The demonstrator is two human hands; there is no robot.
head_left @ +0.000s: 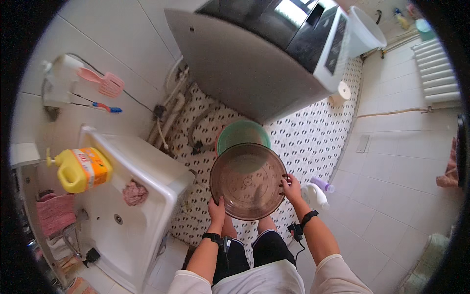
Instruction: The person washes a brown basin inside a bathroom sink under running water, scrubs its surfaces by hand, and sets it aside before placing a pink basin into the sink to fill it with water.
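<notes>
A round, see-through brown basin (235, 188) is held in front of my legs, its inside facing up. My left hand (216, 209) grips the near left part of its rim, thumb showing and the other fingers mostly hidden. On the right side, my right hand (292, 188) is closed on the rim. Beyond it and partly covered by it, a green basin (242, 132) stands on the patterned floor. Black straps with small devices are on both wrists.
A grey washing machine (245, 59) stands ahead. To the left is a white sink (105, 235) with a yellow pump bottle (83, 169) and a pink cloth (134, 193). White and purple bottles (316, 193) lie right of my right hand. Pipes (171, 108) run along the left wall.
</notes>
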